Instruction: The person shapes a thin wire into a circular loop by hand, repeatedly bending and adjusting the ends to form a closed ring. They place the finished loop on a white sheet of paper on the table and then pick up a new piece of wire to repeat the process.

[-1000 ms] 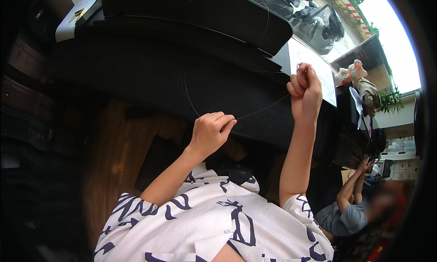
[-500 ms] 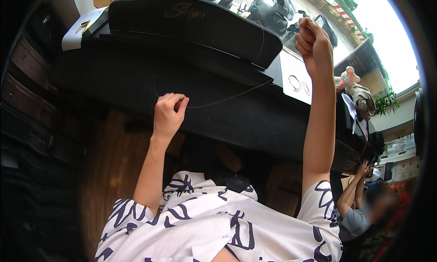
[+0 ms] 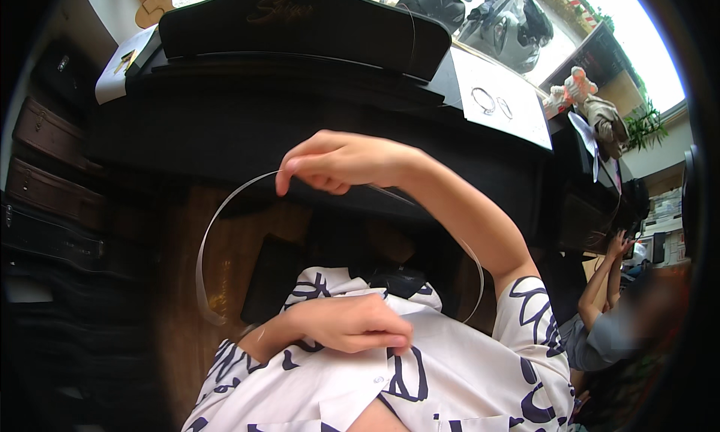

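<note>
Counts: wearer's bare hands, 2 (left hand, right hand); co-worker, 1; coiled rings, 2, on 1 white sheet; brown cases, 2; leafy plant, 1; motorbikes outside, at least 2. Thin strands at the hands: number not resolvable.

Wooden floor; long black furniture; pale wall left; daylit window right.
</note>
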Tool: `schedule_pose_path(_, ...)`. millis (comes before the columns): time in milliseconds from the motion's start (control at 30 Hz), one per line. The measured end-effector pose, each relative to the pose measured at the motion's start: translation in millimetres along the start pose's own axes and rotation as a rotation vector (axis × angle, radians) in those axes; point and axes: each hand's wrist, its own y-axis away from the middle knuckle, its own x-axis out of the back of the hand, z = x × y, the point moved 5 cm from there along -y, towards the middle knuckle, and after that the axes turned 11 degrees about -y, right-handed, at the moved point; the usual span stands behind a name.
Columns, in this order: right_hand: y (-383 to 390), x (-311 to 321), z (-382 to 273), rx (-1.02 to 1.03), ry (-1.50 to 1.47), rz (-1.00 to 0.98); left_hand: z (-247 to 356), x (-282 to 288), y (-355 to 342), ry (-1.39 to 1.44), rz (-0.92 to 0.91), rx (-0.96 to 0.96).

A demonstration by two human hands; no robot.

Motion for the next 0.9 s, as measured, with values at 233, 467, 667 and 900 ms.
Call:
schedule_pose_path(233,-30.1,-15.2,99.9,-0.206,-0.374,-0.203,-0.5,22.8,-15.2,0.199,0.526,-0.05)
schedule_pose_path(467,70.5,23.3,146.1,0.218,-0.74,0.093,-37.1,57.6,-2.1,0.247,0.907,0.013)
schedule_pose_path(667,246.5,51.2,171.6,0.767,-0.378,1.135,-67.5,68.4,-27.0,0.237,1.006,0.129)
schedule_pose_path(900,341.1,-10.0,166.7,1.023,0.309,1.863,-88.3,57.9,-81.7,0.073,0.991,0.235)
